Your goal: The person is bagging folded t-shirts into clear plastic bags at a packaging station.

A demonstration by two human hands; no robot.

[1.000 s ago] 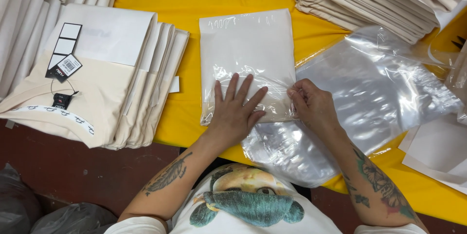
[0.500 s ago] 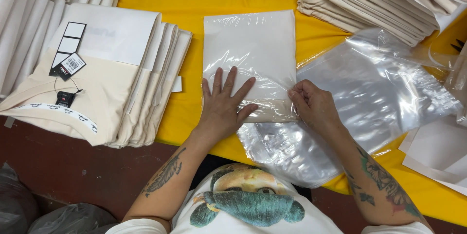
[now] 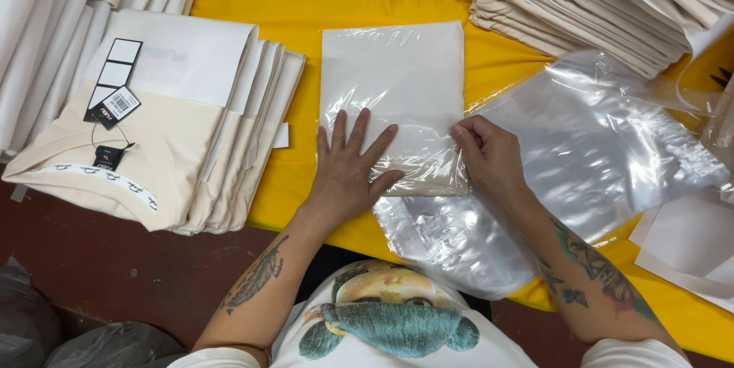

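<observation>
Garment: folded cream garment in a clear bag [image 3: 394,85], lying flat on the yellow bench [image 3: 306,1], roughly mid-bench right in front of the person
Axis: long side runs straight away from the person, short edges near and far; the crinkled end of the bag points back at them
Left hand [image 3: 348,173]: flat on the near end, fingers spread, palm down, just pressing, no grip on anything
Right hand [image 3: 489,155]: at the near right corner, fingers curled onto the bag's edge; can't tell if it's really pinching the plastic or just resting there
Just right: loose stack of empty clear bags [image 3: 581,154], touching the packed one, partly under the right hand
Left side: pile of folded cream garments [image 3: 176,146] with hang tags [image 3: 113,104], well apart
Far right: tall stack of folded cream cloth [image 3: 581,1]
</observation>
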